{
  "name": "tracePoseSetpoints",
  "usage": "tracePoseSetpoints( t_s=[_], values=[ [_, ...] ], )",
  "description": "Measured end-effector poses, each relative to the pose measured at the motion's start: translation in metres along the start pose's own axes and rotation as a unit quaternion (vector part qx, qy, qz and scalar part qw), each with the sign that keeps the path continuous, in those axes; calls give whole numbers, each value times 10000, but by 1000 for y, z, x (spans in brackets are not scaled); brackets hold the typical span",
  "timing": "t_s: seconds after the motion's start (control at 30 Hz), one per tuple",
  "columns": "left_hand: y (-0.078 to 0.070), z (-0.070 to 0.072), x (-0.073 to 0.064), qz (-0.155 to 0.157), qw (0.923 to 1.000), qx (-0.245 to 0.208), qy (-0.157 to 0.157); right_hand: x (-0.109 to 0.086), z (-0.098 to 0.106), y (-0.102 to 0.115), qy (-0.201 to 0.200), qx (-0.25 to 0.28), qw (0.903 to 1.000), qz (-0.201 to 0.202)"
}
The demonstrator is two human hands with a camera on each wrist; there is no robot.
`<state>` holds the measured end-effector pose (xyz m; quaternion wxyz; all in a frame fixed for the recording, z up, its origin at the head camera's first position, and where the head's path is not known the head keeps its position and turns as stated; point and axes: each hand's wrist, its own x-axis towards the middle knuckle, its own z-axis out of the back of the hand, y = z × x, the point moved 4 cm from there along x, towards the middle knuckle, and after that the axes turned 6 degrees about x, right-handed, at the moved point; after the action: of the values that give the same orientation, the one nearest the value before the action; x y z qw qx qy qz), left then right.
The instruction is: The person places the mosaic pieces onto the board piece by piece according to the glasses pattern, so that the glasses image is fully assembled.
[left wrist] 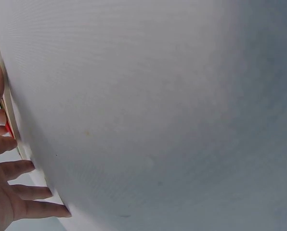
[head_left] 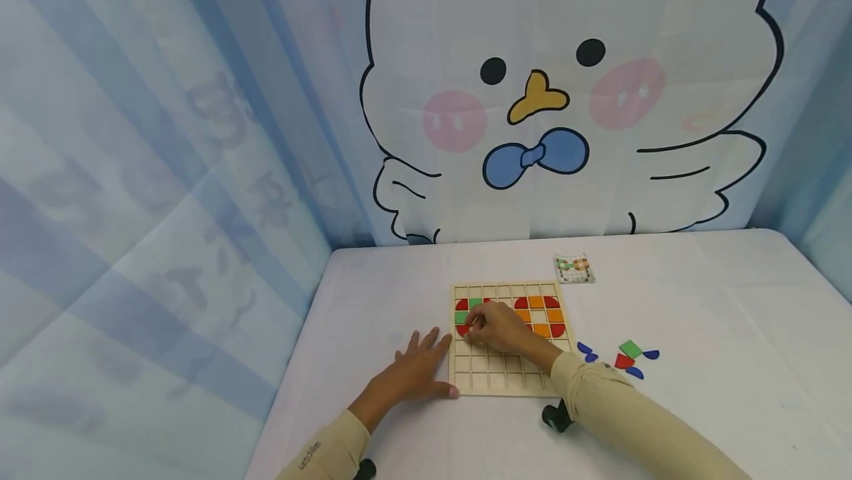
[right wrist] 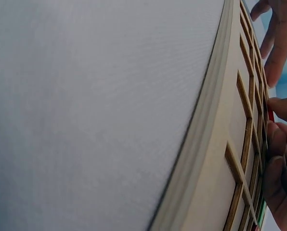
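Observation:
A wooden grid board point(head_left: 489, 384) lies on the white table, with red, green and orange pieces set in its upper cells. My right hand point(head_left: 495, 328) reaches over the board's left side, fingers bent and fingertips together. In the right wrist view its thumb and finger pinch a small red piece point(right wrist: 271, 114) at the grid. The fingers hide part of the red and green group. Flat and spread, my left hand point(head_left: 416, 369) rests beside the board's left edge, its thumb by the lower left corner. The left wrist view shows those fingers point(left wrist: 30, 192) along the rim.
Right of the board lie loose pieces: a green square point(head_left: 630, 349), a red piece point(head_left: 624, 362) and several blue ones point(head_left: 634, 373). A small patterned card point(head_left: 575, 269) lies behind the board's right corner. A curtain point(head_left: 413, 206) with a cartoon print hangs behind the table.

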<state>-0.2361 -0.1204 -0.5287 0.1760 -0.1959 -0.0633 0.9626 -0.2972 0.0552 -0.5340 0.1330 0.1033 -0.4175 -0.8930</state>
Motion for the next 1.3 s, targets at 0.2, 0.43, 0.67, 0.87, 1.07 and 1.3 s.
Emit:
tracePoseSetpoints(
  t_s=[0.2, 0.43, 0.67, 0.87, 1.07, 1.3],
  values=[
    [1, -1, 1, -22, 10000, 26, -13, 2, 0, 1, 11, -90, 9999, 102],
    [0, -1, 1, -2, 10000, 6, -8, 2, 0, 1, 24, -176, 9998, 131],
    [0, 0, 2, 69, 10000, -15, 31, -2, 4, 3, 422, -152, 9980, 450],
    [1, -4, 5, 97, 10000, 23, 0, -13, 21, -4, 1166, 50, 9895, 847],
    [1, -5, 4, 169, 9998, 46, -38, -35, 62, -23, 1039, 222, 9865, 1246],
    [-1, -4, 3, 249, 9997, 22, -9, -72, 120, -72, 730, 99, 9941, 800]
  ],
)
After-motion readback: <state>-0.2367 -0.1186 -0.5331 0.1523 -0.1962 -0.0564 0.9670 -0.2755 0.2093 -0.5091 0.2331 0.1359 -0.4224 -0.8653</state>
